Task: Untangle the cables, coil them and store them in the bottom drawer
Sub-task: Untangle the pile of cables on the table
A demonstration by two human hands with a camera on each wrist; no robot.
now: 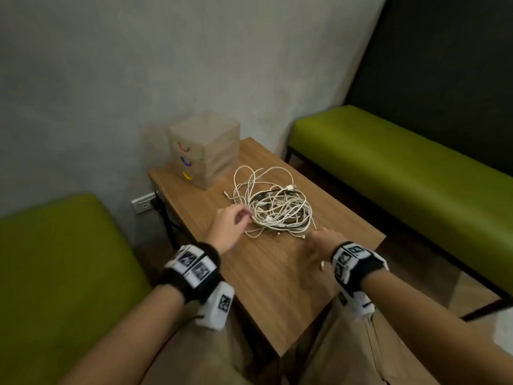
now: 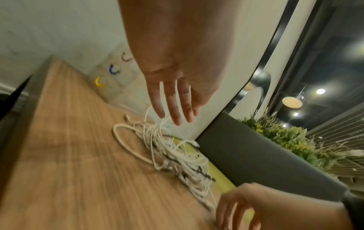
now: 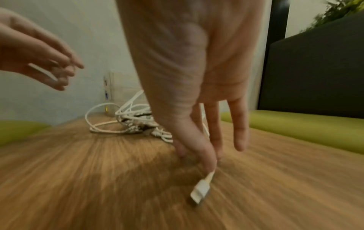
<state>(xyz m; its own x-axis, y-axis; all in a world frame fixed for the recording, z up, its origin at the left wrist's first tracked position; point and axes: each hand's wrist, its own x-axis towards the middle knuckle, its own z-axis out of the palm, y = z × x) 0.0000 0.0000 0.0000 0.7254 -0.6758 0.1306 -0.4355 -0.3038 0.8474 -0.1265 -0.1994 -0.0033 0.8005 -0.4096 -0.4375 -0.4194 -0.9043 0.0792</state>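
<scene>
A tangle of white and black cables (image 1: 273, 208) (image 2: 177, 157) (image 3: 133, 121) lies on the wooden table (image 1: 263, 287). My left hand (image 1: 236, 220) (image 2: 173, 109) is at the tangle's left edge, and white strands run across its fingers (image 3: 49, 68), which pinch one. My right hand (image 1: 319, 245) (image 3: 197, 158) is in front of the tangle, thumb and forefinger pinching a white cable just behind its USB plug (image 3: 201, 193) (image 1: 322, 265). A translucent drawer unit (image 1: 204, 151) stands at the back; the bottom drawer has a yellow handle (image 1: 188, 176) (image 2: 99, 81) and is closed.
Green benches stand on the left (image 1: 55, 259) and right (image 1: 402, 168) of the table. A wall outlet (image 1: 143, 202) with a plug sits low behind the table's left corner. The unit's upper drawers have red and blue handles.
</scene>
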